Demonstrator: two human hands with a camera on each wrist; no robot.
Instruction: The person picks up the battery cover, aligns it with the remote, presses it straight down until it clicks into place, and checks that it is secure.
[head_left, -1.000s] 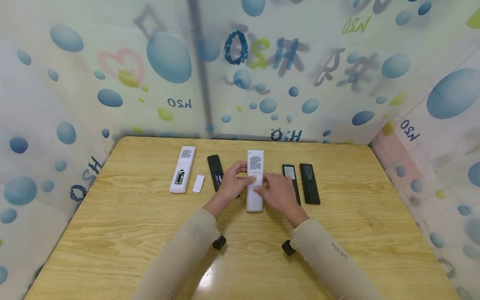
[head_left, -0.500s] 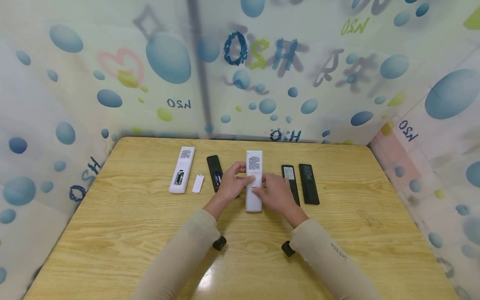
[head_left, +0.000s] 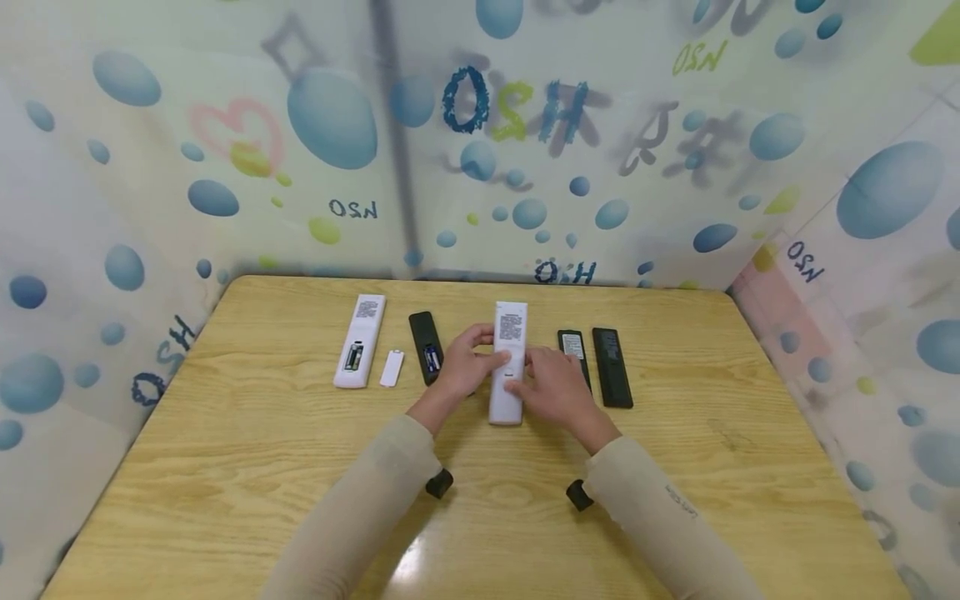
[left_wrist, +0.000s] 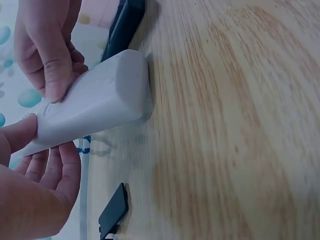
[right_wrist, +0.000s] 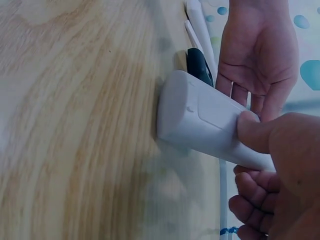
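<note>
Both hands hold a white remote control (head_left: pixel 507 404), back side up with its printed label at the far end. My left hand (head_left: pixel 467 367) grips its left side, thumb on the back and fingers along the edge and under it. My right hand (head_left: pixel 558 385) holds the right side, its thumb pressing on the back by the battery cover (right_wrist: pixel 219 111). That cover lies in place in the right wrist view. The remote's near end sits low at the tabletop, and its far end is raised in both wrist views.
To the left lie a white remote (head_left: pixel 362 337) with its battery bay uncovered, a loose white cover (head_left: pixel 392 368) and a black remote (head_left: pixel 423 329) with batteries showing. A small black cover (left_wrist: pixel 114 207) lies near my left hand. Two black remotes (head_left: pixel 572 343) (head_left: pixel 612 368) lie at right.
The held remote has turned slightly, its near end shifting left. Both hands keep nearly the same grip, and the head view has shifted a little.
</note>
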